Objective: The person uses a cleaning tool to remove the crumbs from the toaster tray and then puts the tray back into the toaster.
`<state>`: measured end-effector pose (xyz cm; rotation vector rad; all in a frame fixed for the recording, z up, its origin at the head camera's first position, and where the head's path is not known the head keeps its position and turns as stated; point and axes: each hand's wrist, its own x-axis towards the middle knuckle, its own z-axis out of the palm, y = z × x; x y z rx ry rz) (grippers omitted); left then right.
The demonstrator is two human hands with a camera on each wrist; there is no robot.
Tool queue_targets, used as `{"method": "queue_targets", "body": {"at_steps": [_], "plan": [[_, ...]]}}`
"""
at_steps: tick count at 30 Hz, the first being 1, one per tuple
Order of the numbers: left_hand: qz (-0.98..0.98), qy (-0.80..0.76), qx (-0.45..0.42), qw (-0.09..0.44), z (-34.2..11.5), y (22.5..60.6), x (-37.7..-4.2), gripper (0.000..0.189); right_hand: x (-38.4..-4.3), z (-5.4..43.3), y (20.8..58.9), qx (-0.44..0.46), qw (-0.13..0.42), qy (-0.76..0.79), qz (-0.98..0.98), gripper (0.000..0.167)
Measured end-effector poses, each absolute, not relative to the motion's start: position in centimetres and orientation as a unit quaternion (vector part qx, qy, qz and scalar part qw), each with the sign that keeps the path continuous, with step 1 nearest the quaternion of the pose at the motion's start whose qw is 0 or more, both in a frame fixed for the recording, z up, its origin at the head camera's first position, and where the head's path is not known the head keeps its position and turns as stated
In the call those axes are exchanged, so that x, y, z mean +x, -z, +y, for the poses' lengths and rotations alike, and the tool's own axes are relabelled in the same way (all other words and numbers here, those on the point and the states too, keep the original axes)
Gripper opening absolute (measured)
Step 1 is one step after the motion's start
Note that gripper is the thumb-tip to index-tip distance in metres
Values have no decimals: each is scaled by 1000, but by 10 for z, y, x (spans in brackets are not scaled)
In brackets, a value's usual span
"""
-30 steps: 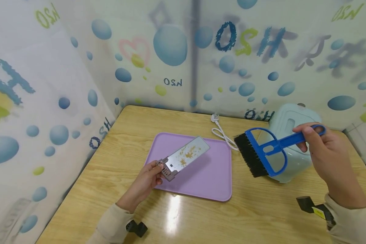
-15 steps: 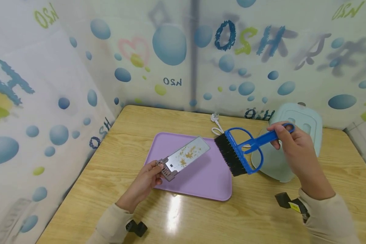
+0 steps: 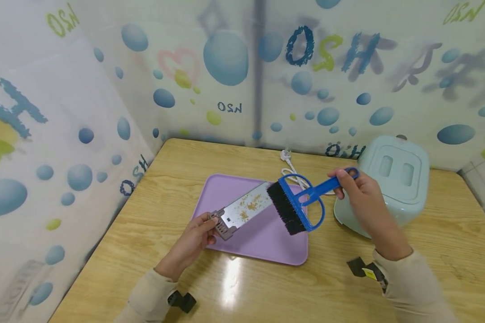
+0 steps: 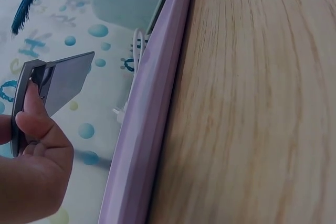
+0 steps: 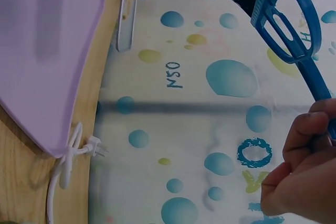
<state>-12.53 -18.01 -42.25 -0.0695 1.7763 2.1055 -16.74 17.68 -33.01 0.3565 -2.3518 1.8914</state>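
My left hand (image 3: 194, 235) grips a toaster's crumb tray (image 3: 236, 220) by its grey-brown end, thumb on top. Brown crumbs (image 3: 250, 204) are scattered over the flat metal, which is held above a purple tray (image 3: 254, 246). In my right hand (image 3: 363, 193) is the handle of a blue brush (image 3: 288, 204) with black bristles. Seen from the head, the bristles overlap the crumb tray's far end. The left wrist view shows the brush (image 4: 31, 3) apart from and higher than the crumb tray (image 4: 65, 82). The right wrist view catches the crumb tray (image 5: 127, 19) edge-on.
A mint-green toaster (image 3: 400, 179) stands at the right behind my right hand. Its white cord (image 3: 288, 165) with a plug lies behind the purple tray. The wooden table (image 3: 299, 291) ends against a patterned wall (image 3: 275, 80) at the back and left.
My right hand has carried the brush leftward, from in front of the toaster to the crumb tray's far end. The left hand and crumb tray have stayed nearly still.
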Motion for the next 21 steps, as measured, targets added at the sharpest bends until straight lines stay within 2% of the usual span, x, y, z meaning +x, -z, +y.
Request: {"method": "queue_targets", "body": {"at_steps": [3,10,21], "plan": [[634,-749,-24,193,-179,422,-125,11,-169,169,335,113,29,-616,-779,23],[637,-746,-15,195,-177,424,-126,11,-174,151,347,95,-24,-609,-787,41],[639,-744,-14,195,-174,423,-126,12,-175,133,361,79,-57,-601,-793,41]]}}
